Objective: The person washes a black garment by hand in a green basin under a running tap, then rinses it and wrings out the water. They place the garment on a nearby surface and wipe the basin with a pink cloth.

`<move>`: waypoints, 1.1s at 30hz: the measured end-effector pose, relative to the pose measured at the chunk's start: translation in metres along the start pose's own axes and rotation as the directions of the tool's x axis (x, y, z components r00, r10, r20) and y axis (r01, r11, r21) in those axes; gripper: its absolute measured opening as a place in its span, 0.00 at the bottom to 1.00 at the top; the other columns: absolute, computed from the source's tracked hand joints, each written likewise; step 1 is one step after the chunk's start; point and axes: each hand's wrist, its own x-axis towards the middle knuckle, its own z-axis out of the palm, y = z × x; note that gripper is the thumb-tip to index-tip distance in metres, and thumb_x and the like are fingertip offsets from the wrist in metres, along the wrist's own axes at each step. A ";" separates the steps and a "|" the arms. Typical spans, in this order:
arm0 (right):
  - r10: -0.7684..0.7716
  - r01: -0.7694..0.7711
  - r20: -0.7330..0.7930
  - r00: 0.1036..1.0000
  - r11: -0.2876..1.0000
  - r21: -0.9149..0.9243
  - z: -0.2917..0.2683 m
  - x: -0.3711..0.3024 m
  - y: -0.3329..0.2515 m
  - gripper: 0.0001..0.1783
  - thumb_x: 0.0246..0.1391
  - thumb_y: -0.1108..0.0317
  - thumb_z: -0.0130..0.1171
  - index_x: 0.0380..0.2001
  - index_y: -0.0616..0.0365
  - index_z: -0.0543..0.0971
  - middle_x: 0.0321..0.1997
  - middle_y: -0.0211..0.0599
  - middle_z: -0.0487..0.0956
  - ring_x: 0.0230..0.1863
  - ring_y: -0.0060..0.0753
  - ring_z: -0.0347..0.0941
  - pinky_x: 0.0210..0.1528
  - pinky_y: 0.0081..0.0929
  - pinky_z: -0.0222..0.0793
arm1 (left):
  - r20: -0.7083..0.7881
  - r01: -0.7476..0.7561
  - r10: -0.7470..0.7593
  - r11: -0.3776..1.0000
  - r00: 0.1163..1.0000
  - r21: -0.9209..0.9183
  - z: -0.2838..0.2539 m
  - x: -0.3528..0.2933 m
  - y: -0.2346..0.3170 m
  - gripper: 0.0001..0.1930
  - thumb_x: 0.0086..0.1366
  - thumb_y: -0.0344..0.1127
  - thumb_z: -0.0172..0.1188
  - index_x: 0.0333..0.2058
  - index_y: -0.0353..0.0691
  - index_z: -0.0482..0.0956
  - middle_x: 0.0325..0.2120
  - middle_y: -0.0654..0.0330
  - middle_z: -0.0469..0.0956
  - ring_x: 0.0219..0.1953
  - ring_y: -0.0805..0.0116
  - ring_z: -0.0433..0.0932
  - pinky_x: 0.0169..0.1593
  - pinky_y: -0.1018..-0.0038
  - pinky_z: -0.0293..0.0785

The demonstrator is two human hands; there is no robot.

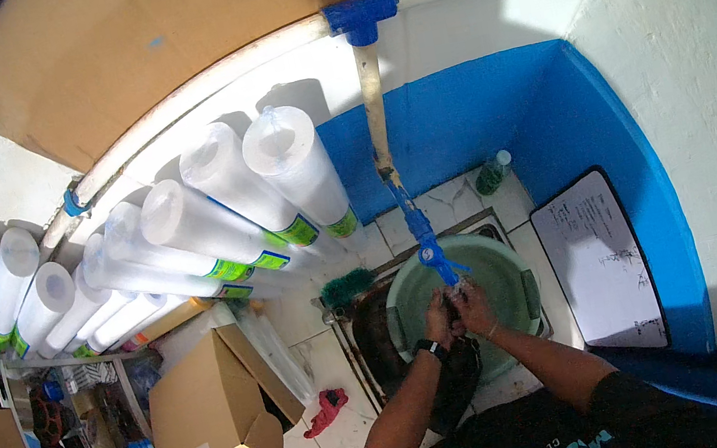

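My left hand [437, 320], with a dark band on its wrist, and my right hand [474, 308] are close together beneath a blue tap [432, 254]. Both are over a pale green basin [526, 276] with darker handles. The fingers of both hands are curled in toward each other. Something dark shows between them, too small and shaded to name. Water seems to run from the tap onto the hands. A dark shape spreads below the left forearm and across the basin's near left side; I cannot tell whether it is a thing or shadow.
A green brush [347, 289] lies left of the basin, and a green bottle [493, 172] stands behind it. A whiteboard [598, 263] leans at the right. An open cardboard box [205, 414], a red cloth [326, 412] and several white filter cartridges [295, 163] are at the left.
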 end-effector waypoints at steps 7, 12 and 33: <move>0.002 -0.010 -0.201 0.980 0.999 -0.040 0.013 -0.006 0.007 0.16 0.60 0.63 0.53 0.46 0.63 0.73 0.48 0.53 0.73 0.49 0.59 0.70 0.53 0.49 0.65 | -0.247 -0.131 0.243 0.909 0.938 0.395 0.027 0.007 -0.003 0.26 0.73 0.56 0.40 0.55 0.41 0.71 0.40 0.55 0.77 0.44 0.60 0.76 0.49 0.65 0.72; 0.247 -0.245 -0.301 0.921 0.969 0.044 0.014 0.007 0.033 0.12 0.60 0.64 0.52 0.41 0.60 0.75 0.45 0.52 0.73 0.46 0.56 0.70 0.49 0.47 0.65 | -0.545 0.345 0.088 0.688 0.834 0.638 0.100 -0.010 0.013 0.29 0.74 0.57 0.36 0.61 0.41 0.65 0.55 0.54 0.72 0.54 0.57 0.71 0.53 0.63 0.69; -0.116 0.044 -0.268 0.956 0.965 -0.260 -0.013 0.011 -0.006 0.11 0.52 0.60 0.61 0.28 0.58 0.79 0.31 0.50 0.78 0.36 0.58 0.75 0.41 0.53 0.70 | -0.094 0.190 0.503 -0.143 0.859 0.971 0.037 -0.014 -0.005 0.25 0.72 0.54 0.42 0.52 0.40 0.74 0.39 0.54 0.81 0.43 0.50 0.79 0.44 0.63 0.74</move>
